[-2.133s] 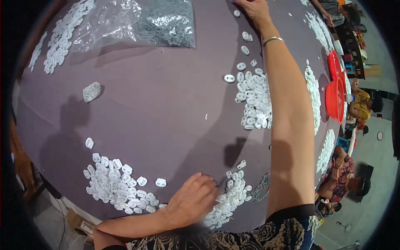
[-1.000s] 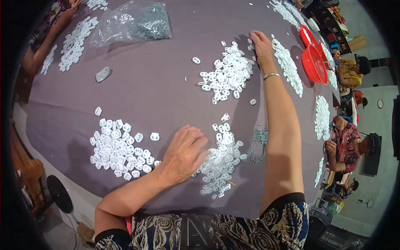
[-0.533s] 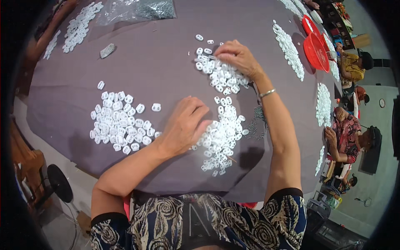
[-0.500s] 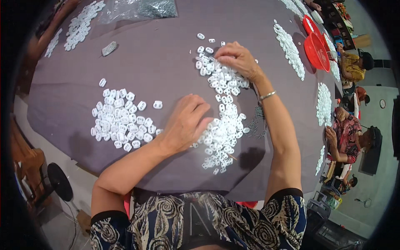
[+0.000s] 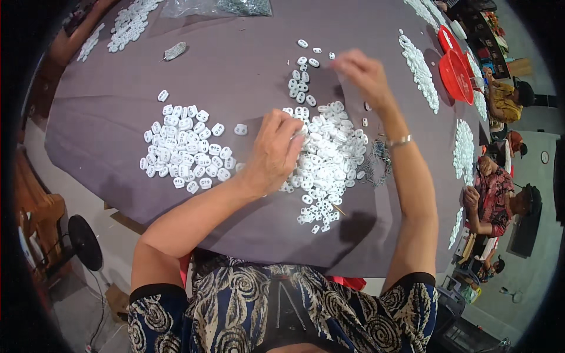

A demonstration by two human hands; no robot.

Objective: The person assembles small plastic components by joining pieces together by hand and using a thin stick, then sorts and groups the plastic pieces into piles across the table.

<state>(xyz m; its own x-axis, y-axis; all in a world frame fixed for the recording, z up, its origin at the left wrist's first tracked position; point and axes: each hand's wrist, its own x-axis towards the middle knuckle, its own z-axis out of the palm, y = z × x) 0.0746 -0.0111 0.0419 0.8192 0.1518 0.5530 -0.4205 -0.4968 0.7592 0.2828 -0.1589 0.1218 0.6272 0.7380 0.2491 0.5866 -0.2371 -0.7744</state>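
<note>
My left hand (image 5: 274,150) rests at the left edge of a large heap of white oval two-holed plastic pieces (image 5: 329,147). Its fingers are curled, and a white piece (image 5: 298,134) shows between thumb and forefinger. Raised beyond the heap's far right side is my right hand (image 5: 366,79), blurred by motion, with fingers stretched out and no piece visible in them. A short string of loose white pieces (image 5: 301,85) lies to its left. Smaller white pieces (image 5: 321,213) spread at the heap's near end, beside a thin brownish stick (image 5: 339,210).
Small dark metal screws (image 5: 378,163) lie right of the heap. Another pile of white pieces (image 5: 185,147) sits at left. A clear bag of metal bits (image 5: 241,7) and a greyish lump (image 5: 175,52) lie farther off. Red basins (image 5: 456,76) stand at right, near several seated people.
My right hand has swept far pieces toward me, merging them into the near heap, and has lifted away. My left hand has shifted slightly, its fingers more curled. The view has shifted a little.
</note>
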